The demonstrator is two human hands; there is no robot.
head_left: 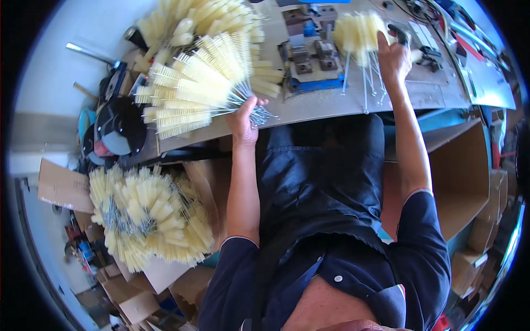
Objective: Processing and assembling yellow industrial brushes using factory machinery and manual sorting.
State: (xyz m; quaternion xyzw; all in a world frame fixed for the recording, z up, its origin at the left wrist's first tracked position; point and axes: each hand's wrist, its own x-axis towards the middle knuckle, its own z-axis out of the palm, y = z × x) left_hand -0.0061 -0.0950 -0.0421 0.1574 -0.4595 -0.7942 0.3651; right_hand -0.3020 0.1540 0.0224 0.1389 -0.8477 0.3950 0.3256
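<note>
Gripping a fanned bundle of bottle brushes (190, 83) by their twisted wire stems, the left hand (243, 118) has its fingers closed tight around the gathered wires at the near edge of the tabletop (320, 102), with the pale yellow bristle heads spreading out to the left and far side. The right hand (393, 58) reaches farther away and to the right, its fingers curled around the top of a smaller bunch of brushes (359, 33) whose thin wire stems hang down toward the near edge; how firmly it is closed I cannot tell for sure, though the fingers look wrapped on the bristles. Between the two hands sits a small metal jig on a blue base (309, 55). To do this well, it seems best to keep the stems in the left hand even and pinched low, so that none slide out, and to lift the right bunch by the stems rather than by the soft bristles. Below the tabletop on the left, a cardboard box (165, 273) holds a heap of finished brushes (146, 218); more are piled at the far left of the tabletop (182, 22).
</note>
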